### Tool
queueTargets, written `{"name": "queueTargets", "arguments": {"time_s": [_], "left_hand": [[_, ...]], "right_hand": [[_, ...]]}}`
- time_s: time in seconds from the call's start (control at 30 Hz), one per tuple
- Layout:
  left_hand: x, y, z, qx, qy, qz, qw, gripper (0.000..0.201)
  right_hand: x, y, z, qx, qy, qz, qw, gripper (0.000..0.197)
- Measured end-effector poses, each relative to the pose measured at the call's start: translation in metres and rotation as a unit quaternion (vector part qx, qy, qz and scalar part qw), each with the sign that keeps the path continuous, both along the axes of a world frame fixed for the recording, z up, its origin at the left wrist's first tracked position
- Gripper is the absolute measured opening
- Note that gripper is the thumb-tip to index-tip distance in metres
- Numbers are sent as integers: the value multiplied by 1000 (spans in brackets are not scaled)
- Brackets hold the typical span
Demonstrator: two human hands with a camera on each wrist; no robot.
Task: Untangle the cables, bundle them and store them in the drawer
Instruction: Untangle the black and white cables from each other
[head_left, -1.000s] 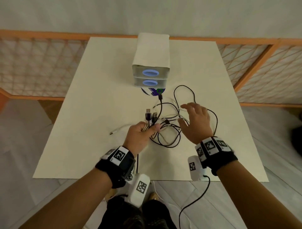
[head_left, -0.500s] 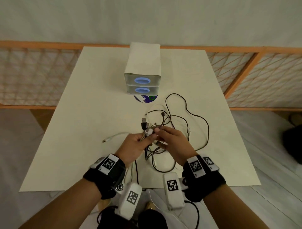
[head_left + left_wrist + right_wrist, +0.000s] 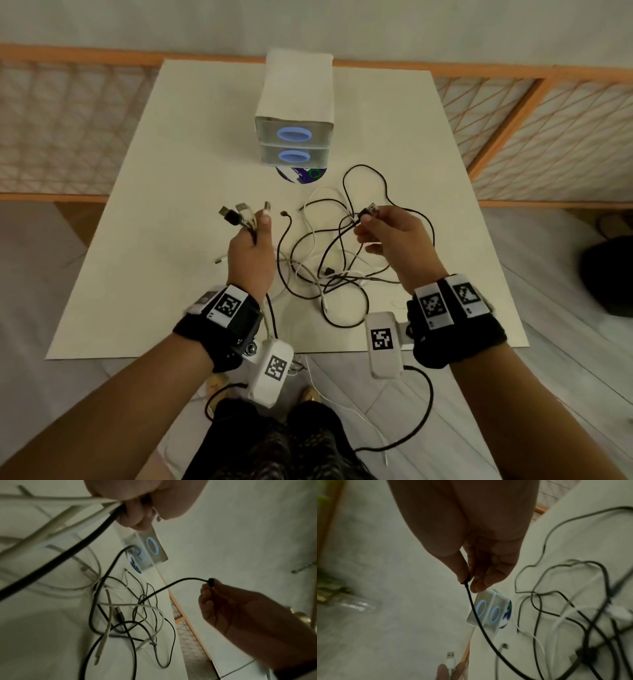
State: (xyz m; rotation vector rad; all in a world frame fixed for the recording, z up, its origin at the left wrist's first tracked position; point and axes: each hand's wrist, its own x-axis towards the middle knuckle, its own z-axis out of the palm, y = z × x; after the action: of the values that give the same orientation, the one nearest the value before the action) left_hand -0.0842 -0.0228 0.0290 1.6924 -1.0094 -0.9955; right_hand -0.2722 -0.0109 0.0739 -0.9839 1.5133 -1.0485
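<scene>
Left hand (image 3: 251,253) is fisted round several black & white USB plug ends (image 3: 239,216), fanned up. Centre: thin black and white cables (image 3: 329,260) lie tangled on the cream table (image 3: 171,171), w/ the white two-drawer box (image 3: 294,113) behind, both drawers closed. Right hand (image 3: 394,246) pinches one black plug (image 3: 368,209). Cords look light, floppy, prone to snagging; best held at the plugs.

The cables (image 3: 329,253) are black and white and lie in a messy knot on the white surface (image 3: 171,212). Some plug ends (image 3: 239,212) stick up in a bunch from the left hand (image 3: 251,253). One black plug (image 3: 368,209) is pinched in the right hand (image 3: 394,246), lifted above the knot. The drawer box (image 3: 294,137) stands behind the knot, near the far edge, with two shut drawers, each with a blue ring.
</scene>
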Motion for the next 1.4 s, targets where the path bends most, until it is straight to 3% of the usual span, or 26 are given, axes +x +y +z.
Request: {"name": "queueTargets", "arguments": {"time_s": [0.17, 0.27, 0.33, 0.4, 0.47, 0.53, 0.6, 0.63, 0.73, 0.8, 0.83, 0.9, 0.97, 1.03, 1.1, 1.2, 1.27, 1.33, 1.4], "left_hand": [[-15, 9, 20, -43, 66, -148, 986, 17], [-26, 11, 34, -37, 120, -269, 955, 18], [-31, 7, 40, -34, 71, -310, 948, 11], [-31, 4, 38, -22, 30, -306, 951, 26], [-27, 2, 36, -16, 46, -276, 960, 33], [-22, 2, 34, -6, 186, -251, 950, 36], [-19, 4, 38, 31, 315, -251, 915, 36], [-17, 6, 38, 60, 343, -256, 902, 36], [-12, 15, 32, 173, 363, -284, 870, 40], [-6, 22, 26, 248, 292, -317, 868, 43], [-1, 24, 22, 275, 242, -325, 872, 44], [6, 23, 13, 296, 196, -302, 885, 46], [9, 17, 10, 293, 233, -256, 891, 43], [5, 8, 14, 290, 293, -243, 878, 40], [-2, 1, 25, 282, 343, -259, 858, 41], [-8, -9, 39, 251, 416, -286, 826, 43], [-11, -9, 43, 229, 432, -301, 819, 41], [-12, 0, 40, 200, 395, -330, 834, 37], [-13, 15, 30, 184, 329, -387, 842, 34]], "right_hand": [[6, 5, 25, -47, 75, 58, 994, 5], [18, 9, 39, -69, 38, 105, 991, 6], [23, 10, 44, -93, 13, 108, 990, 5], [21, 10, 38, -96, 55, 47, 993, 7], [13, 13, 21, -32, 150, -15, 988, 29], [11, 22, 2, 141, 163, 28, 976, 53], [17, 33, -16, 297, 76, 103, 946, 64], [23, 37, -25, 321, 10, 110, 941, 61], [33, 27, -36, 239, -253, -11, 937, 31], [31, 13, -31, 176, -368, -120, 905, 27], [28, 7, -24, 154, -383, -154, 898, 25], [23, 4, -10, 112, -344, -162, 918, 17], [22, 10, -1, 65, -242, -106, 962, 17], [28, 27, 1, 39, -126, -11, 991, 21], [35, 50, -7, 59, -51, 106, 991, 25], [32, 83, -31, 144, 3, 249, 958, 27], [22, 96, -44, 171, 19, 248, 953, 27], [10, 99, -52, 171, 18, 195, 966, 27], [2, 92, -50, 169, -67, 106, 978, 28]]}}
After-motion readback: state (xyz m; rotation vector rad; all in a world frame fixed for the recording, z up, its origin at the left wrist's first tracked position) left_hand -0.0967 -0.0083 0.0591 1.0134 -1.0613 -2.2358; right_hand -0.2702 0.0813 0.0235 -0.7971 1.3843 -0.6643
